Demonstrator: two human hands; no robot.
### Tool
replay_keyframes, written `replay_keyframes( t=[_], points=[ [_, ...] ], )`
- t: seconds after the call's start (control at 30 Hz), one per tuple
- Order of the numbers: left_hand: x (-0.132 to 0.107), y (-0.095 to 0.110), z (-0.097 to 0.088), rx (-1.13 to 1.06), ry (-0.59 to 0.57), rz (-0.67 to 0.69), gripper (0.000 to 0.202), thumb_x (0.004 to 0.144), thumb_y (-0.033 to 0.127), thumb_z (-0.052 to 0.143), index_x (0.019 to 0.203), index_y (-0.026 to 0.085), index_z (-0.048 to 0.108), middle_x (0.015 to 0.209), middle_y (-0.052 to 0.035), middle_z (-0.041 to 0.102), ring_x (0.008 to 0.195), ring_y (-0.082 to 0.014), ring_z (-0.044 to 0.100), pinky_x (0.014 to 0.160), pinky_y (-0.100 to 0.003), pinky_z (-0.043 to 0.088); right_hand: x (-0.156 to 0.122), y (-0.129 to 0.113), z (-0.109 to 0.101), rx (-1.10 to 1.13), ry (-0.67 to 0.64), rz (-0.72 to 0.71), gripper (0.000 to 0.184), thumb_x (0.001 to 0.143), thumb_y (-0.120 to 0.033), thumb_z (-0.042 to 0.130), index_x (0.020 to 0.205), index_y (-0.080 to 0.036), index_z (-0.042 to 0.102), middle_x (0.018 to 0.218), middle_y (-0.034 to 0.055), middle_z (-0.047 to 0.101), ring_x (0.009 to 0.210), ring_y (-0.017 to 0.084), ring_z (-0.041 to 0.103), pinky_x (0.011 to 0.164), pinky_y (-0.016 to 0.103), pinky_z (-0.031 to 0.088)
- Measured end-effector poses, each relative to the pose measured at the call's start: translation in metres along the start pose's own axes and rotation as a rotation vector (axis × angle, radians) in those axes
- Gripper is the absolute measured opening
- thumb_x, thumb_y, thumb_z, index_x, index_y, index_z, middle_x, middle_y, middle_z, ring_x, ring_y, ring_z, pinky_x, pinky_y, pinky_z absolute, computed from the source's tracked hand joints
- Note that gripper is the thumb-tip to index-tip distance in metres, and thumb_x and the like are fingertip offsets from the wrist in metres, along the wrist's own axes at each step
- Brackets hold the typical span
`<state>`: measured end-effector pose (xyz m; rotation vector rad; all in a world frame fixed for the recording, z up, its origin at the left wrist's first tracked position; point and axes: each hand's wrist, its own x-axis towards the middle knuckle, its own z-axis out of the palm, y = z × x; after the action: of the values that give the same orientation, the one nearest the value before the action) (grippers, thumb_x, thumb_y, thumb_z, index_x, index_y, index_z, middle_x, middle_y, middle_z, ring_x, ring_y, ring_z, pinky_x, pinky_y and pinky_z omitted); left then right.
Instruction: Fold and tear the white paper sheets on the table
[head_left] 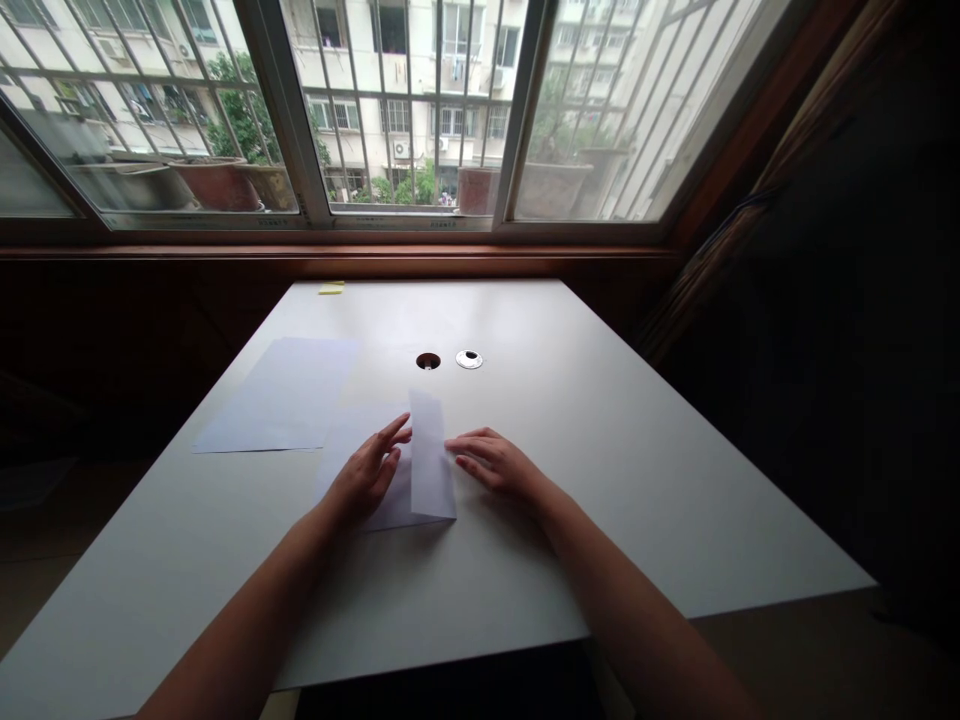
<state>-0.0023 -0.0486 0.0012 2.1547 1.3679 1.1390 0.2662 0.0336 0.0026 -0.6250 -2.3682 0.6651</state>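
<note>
A sheet of white paper (433,470) lies on the table in front of me, its right part folded up and standing partly raised over the rest. My left hand (373,465) rests over the flat left part of the sheet, fingers apart and fingertips close to the raised flap. On the other side, my right hand (495,462) is beside the fold, its fingers stretched out and the fingertips at or near the flap's right edge. Neither hand grips the paper. The left hand and forearm hide part of the sheet.
More white paper (277,395) lies flat on the white table (600,430) at the left. Behind the folded sheet are a round cable hole (428,361) and its loose cover (469,359). A yellow slip (331,288) sits at the back edge, below the barred window.
</note>
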Motion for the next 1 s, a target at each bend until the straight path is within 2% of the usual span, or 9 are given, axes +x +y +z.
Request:
replay_keyframes(
  t=[0.2, 0.27, 0.43, 0.57, 0.63, 0.7, 0.8, 0.87, 1.0],
  points=[
    [0.007, 0.017, 0.014, 0.064, -0.074, 0.04, 0.071, 0.096, 0.016, 0.048, 0.157, 0.031, 0.016, 0.144, -0.0129, 0.049, 0.118, -0.0235, 0.057, 0.094, -0.043, 0.055, -0.001, 0.006, -0.007, 0.444, 0.057, 0.335, 0.04, 0.101, -0.049, 0.043, 0.134, -0.03, 0.056, 0.119, 0.006, 0.071, 0.107, 0.024, 0.069, 0.099, 0.047, 0.052],
    [0.01, 0.023, 0.016, 0.114, -0.115, 0.019, 0.076, 0.094, 0.018, 0.054, 0.157, 0.032, 0.013, 0.139, -0.0133, 0.052, 0.112, -0.0243, 0.059, 0.088, -0.042, 0.056, 0.001, 0.011, -0.007, 0.603, 0.108, 0.399, 0.045, 0.099, -0.054, 0.044, 0.136, -0.028, 0.052, 0.12, 0.0089, 0.07, 0.102, 0.025, 0.071, 0.098, 0.05, 0.052],
    [0.027, 0.039, 0.016, 0.301, -0.283, -0.039, 0.08, 0.094, 0.024, 0.056, 0.158, 0.031, 0.009, 0.11, -0.0091, 0.063, 0.1, -0.0248, 0.062, 0.084, -0.039, 0.054, 0.01, 0.018, -0.009, 0.901, 0.213, 0.557, 0.052, 0.098, -0.058, 0.042, 0.139, -0.026, 0.043, 0.116, 0.0115, 0.07, 0.092, 0.024, 0.073, 0.096, 0.05, 0.053],
    [0.043, 0.046, 0.017, 0.436, -0.43, -0.065, 0.08, 0.094, 0.03, 0.054, 0.158, 0.032, 0.006, 0.117, -0.0083, 0.063, 0.109, -0.0274, 0.057, 0.08, -0.035, 0.052, 0.019, 0.021, -0.017, 0.998, 0.236, 0.663, 0.052, 0.097, -0.057, 0.044, 0.138, -0.026, 0.042, 0.105, 0.0078, 0.069, 0.083, 0.02, 0.071, 0.085, 0.041, 0.057],
    [0.047, 0.046, 0.019, 0.492, -0.479, -0.055, 0.078, 0.094, 0.032, 0.052, 0.158, 0.034, 0.007, 0.133, -0.0068, 0.058, 0.112, -0.0281, 0.053, 0.08, -0.035, 0.051, 0.023, 0.026, -0.021, 1.006, 0.257, 0.699, 0.051, 0.095, -0.058, 0.047, 0.135, -0.027, 0.045, 0.098, 0.0054, 0.066, 0.078, 0.018, 0.068, 0.076, 0.036, 0.058],
    [0.05, 0.044, 0.022, 0.545, -0.508, -0.018, 0.074, 0.095, 0.034, 0.049, 0.157, 0.037, 0.009, 0.151, -0.0018, 0.044, 0.111, -0.0277, 0.051, 0.079, -0.035, 0.051, 0.028, 0.033, -0.025, 0.96, 0.283, 0.717, 0.051, 0.092, -0.059, 0.051, 0.131, -0.026, 0.048, 0.093, 0.0039, 0.063, 0.075, 0.017, 0.065, 0.067, 0.031, 0.057],
    [0.054, 0.037, 0.027, 0.621, -0.536, 0.071, 0.065, 0.097, 0.038, 0.045, 0.155, 0.04, 0.017, 0.161, 0.0061, 0.026, 0.107, -0.0273, 0.051, 0.078, -0.036, 0.05, 0.035, 0.046, -0.027, 0.826, 0.283, 0.707, 0.057, 0.087, -0.058, 0.06, 0.132, -0.026, 0.048, 0.091, 0.0028, 0.062, 0.072, 0.015, 0.062, 0.062, 0.027, 0.054],
    [0.057, 0.032, 0.03, 0.653, -0.56, 0.154, 0.058, 0.098, 0.039, 0.042, 0.154, 0.038, 0.027, 0.16, 0.0066, 0.028, 0.105, -0.0266, 0.052, 0.082, -0.037, 0.048, 0.038, 0.053, -0.027, 0.724, 0.263, 0.694, 0.062, 0.082, -0.055, 0.067, 0.133, -0.027, 0.047, 0.091, 0.0017, 0.062, 0.071, 0.015, 0.06, 0.059, 0.026, 0.053],
    [0.064, 0.023, 0.026, 0.606, -0.604, 0.36, 0.047, 0.101, 0.037, 0.037, 0.148, 0.034, 0.042, 0.153, 0.0028, 0.042, 0.101, -0.022, 0.056, 0.092, -0.036, 0.044, 0.044, 0.063, -0.024, 0.553, 0.211, 0.651, 0.066, 0.078, -0.049, 0.071, 0.136, -0.029, 0.046, 0.086, -0.001, 0.061, 0.066, 0.013, 0.058, 0.052, 0.023, 0.05]
  ],
)
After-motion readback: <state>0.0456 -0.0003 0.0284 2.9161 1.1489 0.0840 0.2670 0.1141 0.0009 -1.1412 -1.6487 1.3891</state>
